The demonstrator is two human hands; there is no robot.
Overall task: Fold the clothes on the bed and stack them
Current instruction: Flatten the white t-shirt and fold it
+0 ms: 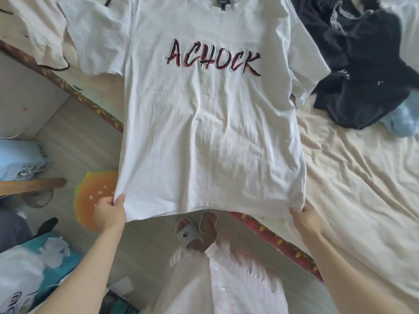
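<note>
Right now you are at the spreading-out step: your left hand (110, 208) and right hand (306, 215) each pinch a hem corner of the white T-shirt (204, 132), which lies print-up across the bed (362, 177) corner. Next, probably lay the hem flat before folding the sides in.

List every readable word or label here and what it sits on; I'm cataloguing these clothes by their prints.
"ACHOCK": chest of the white T-shirt, black letters with red shadow.
Neck label inside the collar: too small to read.
Pale print on the dark clothes: blurred, unreadable.
Lettering on the bag at lower left: cut off, unreadable.
</note>
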